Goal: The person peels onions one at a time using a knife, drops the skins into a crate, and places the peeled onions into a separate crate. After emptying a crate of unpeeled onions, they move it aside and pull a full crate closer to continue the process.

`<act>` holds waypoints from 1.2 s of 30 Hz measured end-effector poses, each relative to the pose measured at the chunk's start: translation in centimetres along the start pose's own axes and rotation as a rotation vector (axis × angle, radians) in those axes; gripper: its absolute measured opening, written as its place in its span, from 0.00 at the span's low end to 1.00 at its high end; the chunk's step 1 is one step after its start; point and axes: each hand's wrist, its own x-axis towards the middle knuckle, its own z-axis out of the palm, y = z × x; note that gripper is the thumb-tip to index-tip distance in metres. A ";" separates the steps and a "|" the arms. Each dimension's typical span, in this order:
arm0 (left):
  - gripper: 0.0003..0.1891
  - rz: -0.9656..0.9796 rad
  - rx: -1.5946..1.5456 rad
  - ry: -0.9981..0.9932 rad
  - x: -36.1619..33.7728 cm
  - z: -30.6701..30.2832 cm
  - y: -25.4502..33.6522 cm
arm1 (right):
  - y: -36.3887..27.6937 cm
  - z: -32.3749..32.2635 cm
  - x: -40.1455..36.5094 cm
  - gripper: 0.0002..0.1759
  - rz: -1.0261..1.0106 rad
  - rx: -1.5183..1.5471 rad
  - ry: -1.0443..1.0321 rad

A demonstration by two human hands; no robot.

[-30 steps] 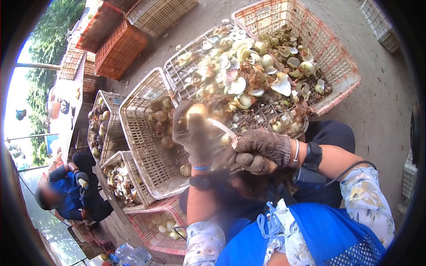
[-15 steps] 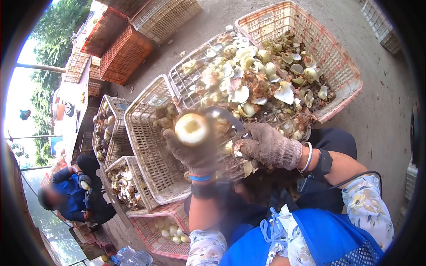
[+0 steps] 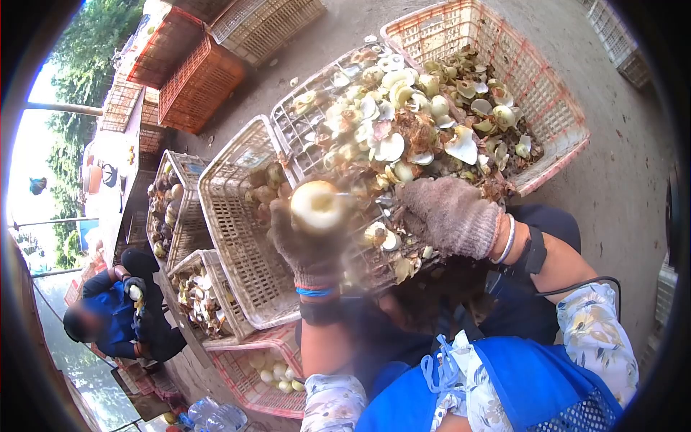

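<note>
My left hand (image 3: 308, 252), in a dirty knitted glove, grips a pale peeled onion (image 3: 317, 207) with a hollow showing in its upward face. My right hand (image 3: 453, 217), gloved too, is closed to the right of the onion. It holds a knife whose thin blade is blurred and hardly shows now. Under both hands, onion peels and cut pieces (image 3: 389, 147) heap on a mesh crate surface (image 3: 288, 108). Directly left of my left hand, a tall crate (image 3: 229, 248) contains several brownish onions (image 3: 268, 189).
A red-white crate (image 3: 551, 108) beyond holds more peels. At left stand crates of unpeeled onions (image 3: 167, 205) and scraps (image 3: 198, 295); a pink crate (image 3: 252, 392) holds peeled onions. A co-worker (image 3: 119, 309) in blue sits at far left. Orange crates (image 3: 200, 83) are stacked behind.
My right hand has shifted slightly right, away from the onion, and the dark curved blade seen before is now barely visible. The onion has moved slightly right and up with my left hand.
</note>
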 end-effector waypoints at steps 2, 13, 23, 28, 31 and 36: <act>0.35 0.037 0.089 -0.064 0.2 -1.0 -0.1 | 0.5 -0.4 0.2 0.14 -0.062 -0.064 0.112; 0.44 -0.039 0.570 -0.121 -0.3 -0.1 0.4 | -0.1 -2.0 0.7 0.14 -0.036 0.014 -0.050; 0.38 0.267 1.570 0.132 -0.5 -1.3 0.2 | 1.0 -3.2 0.6 0.16 0.054 0.434 -0.156; 0.39 0.018 -0.001 -0.036 0.9 -1.3 0.6 | 0.3 -2.7 1.0 0.16 0.083 0.256 -0.044; 0.39 -0.150 -0.126 -0.138 0.7 -1.9 0.4 | -0.2 -1.8 0.7 0.15 -0.002 0.196 -0.074; 0.40 0.104 0.377 0.101 -0.3 -0.7 -0.5 | -0.3 -1.3 0.8 0.15 -0.073 0.089 -0.101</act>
